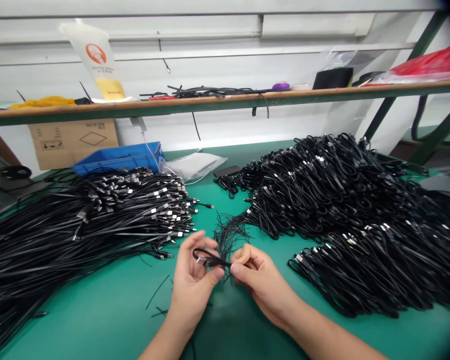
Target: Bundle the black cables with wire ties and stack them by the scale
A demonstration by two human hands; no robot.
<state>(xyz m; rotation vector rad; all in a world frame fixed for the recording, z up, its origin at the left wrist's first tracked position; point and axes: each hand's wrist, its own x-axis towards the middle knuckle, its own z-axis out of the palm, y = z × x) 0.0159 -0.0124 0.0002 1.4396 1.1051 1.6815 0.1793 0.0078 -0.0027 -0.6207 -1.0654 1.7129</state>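
Note:
A looped black cable [210, 258] with a metal connector end is held between my two hands above the green mat. My left hand [195, 277] is wrapped round the looped end, thumb pressed on it. The thumb and fingers of my right hand [255, 274] pinch the same bundle at its right side. Thin black ties [230, 235] lie in a heap just beyond my hands. Loose straight cables [135, 210] with pale connectors are piled at the left. A tall heap of looped, bundled cables [311, 185] and a lower row of bundles [378, 270] fill the right.
A shelf [210, 103] runs across above the table, bearing a plastic cup [99, 60], yellow cloth and loose ties. Behind the left pile stand a blue tray [123, 157] and a cardboard box [73, 140]. A white plastic bag [195, 165] lies at the back middle.

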